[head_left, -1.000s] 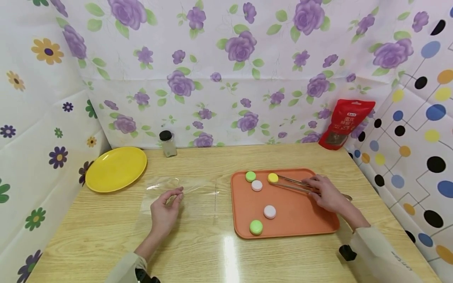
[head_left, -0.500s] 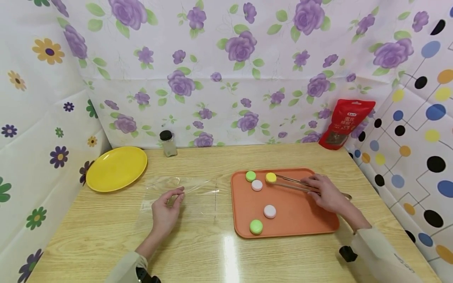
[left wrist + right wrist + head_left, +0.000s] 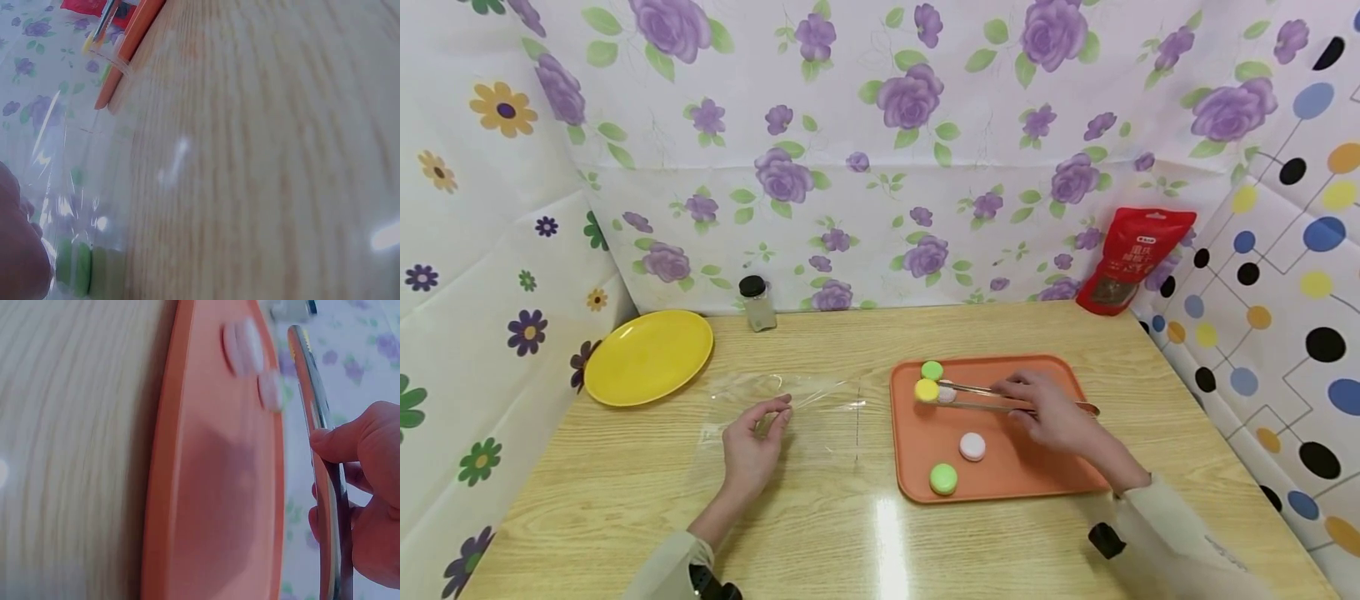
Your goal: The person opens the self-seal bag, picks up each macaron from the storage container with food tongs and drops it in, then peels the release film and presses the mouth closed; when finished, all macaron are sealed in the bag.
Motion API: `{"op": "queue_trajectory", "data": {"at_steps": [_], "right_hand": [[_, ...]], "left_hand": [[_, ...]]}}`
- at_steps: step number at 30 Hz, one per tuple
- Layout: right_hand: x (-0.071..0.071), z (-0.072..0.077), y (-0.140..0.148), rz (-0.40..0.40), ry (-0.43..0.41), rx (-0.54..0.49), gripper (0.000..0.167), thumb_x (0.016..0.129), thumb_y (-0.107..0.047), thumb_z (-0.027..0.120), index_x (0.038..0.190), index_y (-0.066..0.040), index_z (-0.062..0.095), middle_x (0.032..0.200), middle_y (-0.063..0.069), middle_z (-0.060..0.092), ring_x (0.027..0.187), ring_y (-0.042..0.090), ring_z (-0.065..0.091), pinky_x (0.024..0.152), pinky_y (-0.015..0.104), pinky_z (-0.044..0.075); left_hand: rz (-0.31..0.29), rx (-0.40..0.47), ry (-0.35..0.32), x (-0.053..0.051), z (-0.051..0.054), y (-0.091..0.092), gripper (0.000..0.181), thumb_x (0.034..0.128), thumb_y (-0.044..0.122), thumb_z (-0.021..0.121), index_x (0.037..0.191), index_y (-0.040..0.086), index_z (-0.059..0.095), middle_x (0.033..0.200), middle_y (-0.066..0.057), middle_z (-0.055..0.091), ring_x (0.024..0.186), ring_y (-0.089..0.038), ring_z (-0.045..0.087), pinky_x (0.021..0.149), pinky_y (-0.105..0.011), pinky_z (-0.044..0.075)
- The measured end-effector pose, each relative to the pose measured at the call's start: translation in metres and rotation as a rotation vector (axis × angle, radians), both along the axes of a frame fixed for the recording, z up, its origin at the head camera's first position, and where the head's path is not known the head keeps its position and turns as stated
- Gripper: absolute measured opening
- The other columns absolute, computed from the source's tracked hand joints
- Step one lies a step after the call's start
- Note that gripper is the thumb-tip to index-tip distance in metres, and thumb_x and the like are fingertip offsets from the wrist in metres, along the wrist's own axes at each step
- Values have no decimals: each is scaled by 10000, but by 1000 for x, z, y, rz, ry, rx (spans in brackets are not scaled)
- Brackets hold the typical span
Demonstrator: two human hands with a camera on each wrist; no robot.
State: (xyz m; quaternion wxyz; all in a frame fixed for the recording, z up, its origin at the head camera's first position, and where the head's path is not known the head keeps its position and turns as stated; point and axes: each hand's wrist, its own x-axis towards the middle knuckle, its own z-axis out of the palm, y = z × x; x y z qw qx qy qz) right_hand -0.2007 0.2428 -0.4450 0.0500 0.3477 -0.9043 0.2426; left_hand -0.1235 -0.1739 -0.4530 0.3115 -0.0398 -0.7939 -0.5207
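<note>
My right hand [image 3: 1051, 421] grips metal tongs [image 3: 977, 407], which hold a yellow macaron [image 3: 927, 391] above the left part of the orange tray [image 3: 1037, 475]. Behind the tongs' tips, a white macaron [image 3: 948, 392] is partly hidden, beside a green macaron [image 3: 932, 370]. Another white macaron [image 3: 972, 447] and green macaron [image 3: 943, 479] lie nearer the front. In the right wrist view, thumb and fingers close round the tongs [image 3: 331, 519]. My left hand [image 3: 752, 450] pinches the edge of a clear plastic bag [image 3: 823, 425] on the table. A green rounded shape [image 3: 74, 269] shows through the film.
At the back left lies a yellow oval plate [image 3: 651, 358]. A small jar with a black lid [image 3: 757, 305] stands near the back cloth. The red pouch [image 3: 1135, 262] leans at the back right corner. Patterned cloths enclose the wooden table [image 3: 805, 533].
My right hand has carried the tongs and the yellow macaron leftward across the tray, now in front of the white macaron. My left hand stays almost still on the bag.
</note>
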Motion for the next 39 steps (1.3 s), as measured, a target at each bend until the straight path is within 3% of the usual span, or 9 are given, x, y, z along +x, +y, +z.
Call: {"op": "queue_trajectory", "data": {"at_steps": [3, 9, 16, 24, 39], "right_hand": [[2, 2, -18, 27, 3, 15, 413, 874, 54, 725, 1269, -57, 672, 1148, 89, 618, 1029, 319, 566, 834, 510, 491], [3, 3, -50, 88, -12, 5, 414, 886, 53, 708, 1282, -60, 667, 1160, 94, 611, 1017, 310, 548, 812, 486, 478], [5, 0, -86, 119, -38, 62, 422, 917, 17, 689, 1326, -81, 645, 1200, 97, 600, 1009, 301, 541, 801, 444, 476], [4, -4, -135, 165, 27, 84, 368, 916, 12, 682, 1274, -73, 669, 1136, 92, 608, 920, 280, 532, 748, 405, 454], [9, -11, -192, 139, 76, 110, 389, 902, -16, 691, 1280, -106, 668, 1132, 83, 607, 866, 263, 520, 649, 350, 438]], "left_hand": [[0, 5, -5, 2, 3, 1, 74, 823, -186, 703, 858, -123, 683, 966, -272, 713, 944, -452, 681, 931, -90, 409], [-11, 18, -10, 2, 1, 1, 78, 822, -186, 704, 863, -122, 686, 971, -263, 716, 941, -449, 684, 941, -94, 404], [-6, 8, 9, 2, 0, 1, 90, 812, -192, 710, 863, -121, 689, 969, -269, 714, 937, -454, 685, 937, -90, 408], [-6, 24, 24, 2, 0, 2, 100, 797, -202, 716, 859, -130, 686, 964, -284, 708, 942, -474, 677, 951, -110, 420], [-16, 23, 36, -1, -1, 4, 109, 797, -209, 712, 860, -126, 683, 971, -278, 708, 941, -466, 680, 955, -118, 424]]}}
